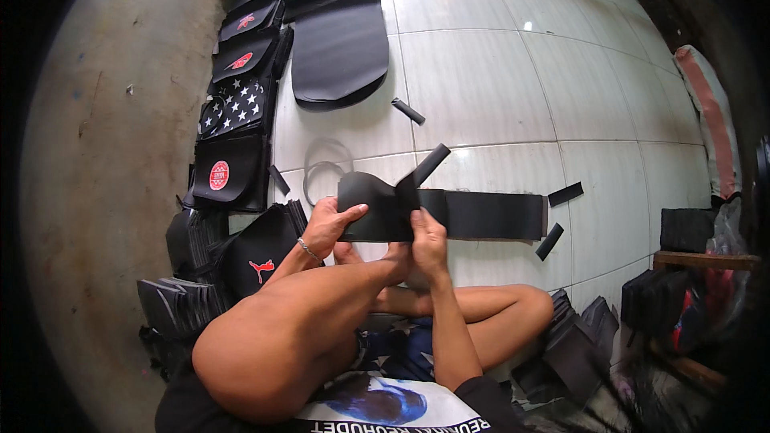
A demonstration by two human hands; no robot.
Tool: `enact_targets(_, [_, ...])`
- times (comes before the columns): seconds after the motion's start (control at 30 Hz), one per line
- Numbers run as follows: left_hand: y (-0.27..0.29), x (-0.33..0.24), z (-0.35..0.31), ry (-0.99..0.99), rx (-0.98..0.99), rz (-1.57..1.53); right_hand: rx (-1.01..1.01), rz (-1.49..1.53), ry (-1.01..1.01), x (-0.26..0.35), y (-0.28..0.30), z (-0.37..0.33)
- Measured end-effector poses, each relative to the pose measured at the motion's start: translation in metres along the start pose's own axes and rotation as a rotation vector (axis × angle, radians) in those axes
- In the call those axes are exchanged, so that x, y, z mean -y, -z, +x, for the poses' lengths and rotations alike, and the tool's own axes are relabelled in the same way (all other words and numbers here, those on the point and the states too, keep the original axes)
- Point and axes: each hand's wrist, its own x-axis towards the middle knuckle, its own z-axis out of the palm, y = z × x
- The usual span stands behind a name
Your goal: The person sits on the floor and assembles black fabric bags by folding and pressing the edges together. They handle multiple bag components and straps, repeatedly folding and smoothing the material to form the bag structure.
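My left hand (325, 227) is closed on the left end of a black flexible sheet (370, 220), its thumb on top. The sheet's upper corner curves upward. A narrow black strip (408, 194), slightly blurred, stands up from my right hand (429, 244), whose thumb and fingers pinch it near the sheet's right side. Right of that hand, long black rectangular pieces (493, 215) lie on the tiles. Short black strips lie near them, one (433, 163) above and another (565, 194) at the right end. My feet are just below the sheet, partly hidden.
Stacks of black flaps with red emblems (219, 176) or white stars (241, 104) line the left wall. Large rounded black sheets (341, 52) lie on the white tiled floor (481, 72). A clear ring-shaped coil (325, 168) is beside my left hand. A wooden stand (706, 260) is at right.
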Motion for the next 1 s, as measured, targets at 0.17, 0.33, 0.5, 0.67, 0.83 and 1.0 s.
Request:
enact_targets(0.17, [0.007, -0.009, -0.008, 0.015, -0.052, -0.035, -0.794, -0.082, 0.134, -0.036, 0.118, 0.009])
enact_targets(0.33, [0.01, 0.006, -0.009, 0.054, -0.053, -0.002, -0.857, -0.382, 0.374, 0.011, 0.092, 0.001])
enact_targets(0.5, [-0.006, -0.001, -0.005, 0.002, -0.008, 0.008, 0.082, -0.743, 0.459, -0.006, -0.022, -0.004])
enact_targets(0.67, [0.006, 0.01, -0.001, 0.017, 0.021, 0.023, -0.1, -0.336, 0.153, -0.013, -0.019, -0.002])
enact_targets(0.83, [0.009, 0.001, -0.005, 0.026, -0.027, 0.016, -1.254, -0.247, 0.344, -0.016, 0.099, 0.013])
enact_targets(1.0, [0.002, 0.002, -0.007, 0.035, 0.008, -0.011, -0.502, 0.015, 0.325, 0.007, 0.018, -0.002])
